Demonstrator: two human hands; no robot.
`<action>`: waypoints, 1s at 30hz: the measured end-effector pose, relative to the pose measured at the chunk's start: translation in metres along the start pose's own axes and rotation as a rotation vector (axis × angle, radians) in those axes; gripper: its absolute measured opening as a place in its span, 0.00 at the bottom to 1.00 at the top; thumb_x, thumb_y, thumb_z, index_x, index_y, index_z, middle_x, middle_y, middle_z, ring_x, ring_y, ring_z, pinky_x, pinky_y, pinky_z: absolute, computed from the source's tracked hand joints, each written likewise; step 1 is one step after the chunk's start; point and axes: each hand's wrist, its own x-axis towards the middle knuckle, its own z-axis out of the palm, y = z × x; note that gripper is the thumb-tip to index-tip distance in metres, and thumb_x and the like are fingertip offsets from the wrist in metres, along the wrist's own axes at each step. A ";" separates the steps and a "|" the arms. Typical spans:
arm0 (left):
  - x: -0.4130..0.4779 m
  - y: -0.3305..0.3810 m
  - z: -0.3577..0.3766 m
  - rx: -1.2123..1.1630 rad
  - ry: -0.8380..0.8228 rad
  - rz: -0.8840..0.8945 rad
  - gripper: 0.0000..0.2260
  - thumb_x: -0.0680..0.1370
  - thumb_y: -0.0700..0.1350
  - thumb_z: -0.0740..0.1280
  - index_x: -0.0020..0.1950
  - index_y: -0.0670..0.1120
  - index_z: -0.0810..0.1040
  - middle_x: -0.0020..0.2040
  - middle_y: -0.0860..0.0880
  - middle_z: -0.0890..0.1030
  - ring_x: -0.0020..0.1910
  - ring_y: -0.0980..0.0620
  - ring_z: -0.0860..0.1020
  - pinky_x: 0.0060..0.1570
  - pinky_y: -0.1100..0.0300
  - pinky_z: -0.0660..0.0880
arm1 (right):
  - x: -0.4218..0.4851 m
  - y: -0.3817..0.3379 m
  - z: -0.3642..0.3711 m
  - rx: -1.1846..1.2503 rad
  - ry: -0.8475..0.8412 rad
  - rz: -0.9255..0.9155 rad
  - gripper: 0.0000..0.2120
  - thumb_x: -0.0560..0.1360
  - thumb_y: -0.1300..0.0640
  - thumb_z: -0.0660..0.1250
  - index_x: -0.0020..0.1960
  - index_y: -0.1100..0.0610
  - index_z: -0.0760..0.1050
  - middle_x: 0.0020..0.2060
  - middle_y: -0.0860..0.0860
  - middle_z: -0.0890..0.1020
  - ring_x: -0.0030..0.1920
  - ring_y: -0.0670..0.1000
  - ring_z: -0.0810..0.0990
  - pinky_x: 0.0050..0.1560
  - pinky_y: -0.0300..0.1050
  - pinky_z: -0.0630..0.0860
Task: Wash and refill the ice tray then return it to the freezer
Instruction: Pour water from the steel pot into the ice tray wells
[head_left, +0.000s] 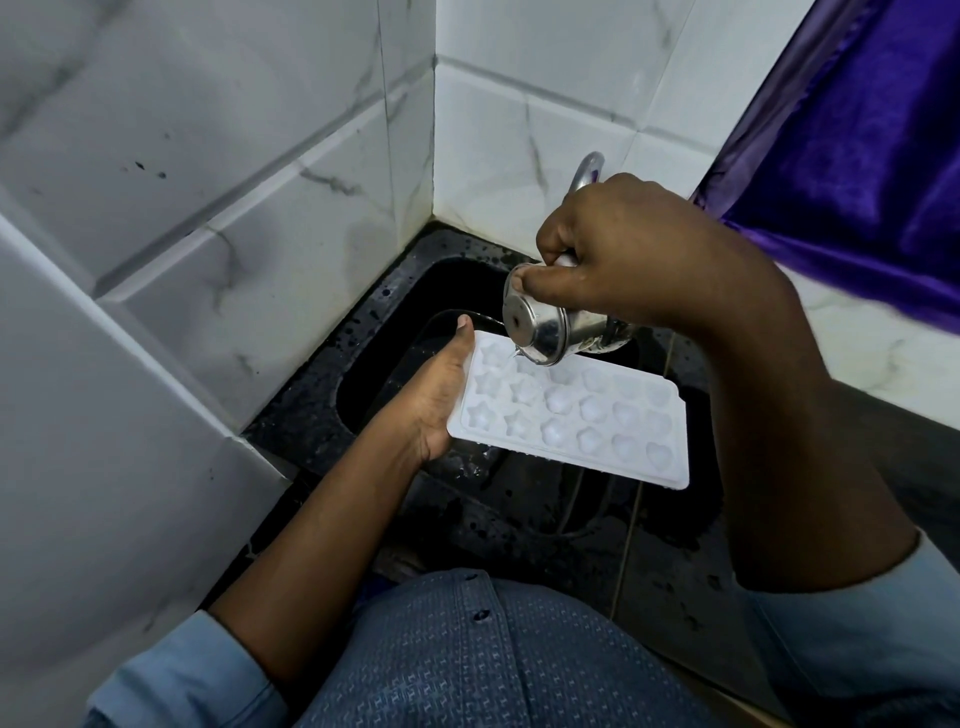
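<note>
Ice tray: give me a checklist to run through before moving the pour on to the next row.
1. Left hand holds the ice tray by its left end: ok.
2. Tray held over the dark sink: ok.
3. Right hand grips the steel cup, tipped over the tray's far left corner: ok.
4. Tray level: not ok, it looks tilted.
5. Near-row moulds full: cannot tell.
6. Water left in the cup: cannot tell.

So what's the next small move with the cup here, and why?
Probably slide the steel cup in the right hand along the white ice tray: it is tipped over the far-left corner only, while the left hand holds the tray over the sink.
</note>
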 end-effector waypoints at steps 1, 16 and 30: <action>0.001 0.000 0.000 -0.001 -0.006 0.001 0.34 0.84 0.69 0.51 0.68 0.45 0.82 0.64 0.41 0.85 0.63 0.40 0.84 0.69 0.39 0.76 | 0.000 0.000 0.000 0.001 0.000 0.001 0.21 0.77 0.48 0.68 0.31 0.57 0.68 0.27 0.56 0.72 0.32 0.54 0.72 0.35 0.50 0.66; 0.003 -0.001 -0.004 -0.013 -0.004 -0.002 0.35 0.84 0.70 0.52 0.72 0.44 0.79 0.65 0.40 0.84 0.65 0.39 0.83 0.72 0.38 0.74 | 0.003 -0.002 0.001 -0.025 -0.022 0.010 0.22 0.77 0.47 0.67 0.31 0.57 0.68 0.27 0.54 0.71 0.31 0.52 0.70 0.33 0.48 0.64; 0.000 0.009 -0.010 -0.018 0.040 -0.003 0.37 0.83 0.71 0.51 0.70 0.42 0.80 0.64 0.39 0.85 0.64 0.38 0.83 0.70 0.38 0.75 | 0.000 0.004 0.003 -0.048 -0.042 0.033 0.20 0.76 0.47 0.68 0.32 0.57 0.70 0.30 0.56 0.76 0.35 0.57 0.75 0.36 0.49 0.71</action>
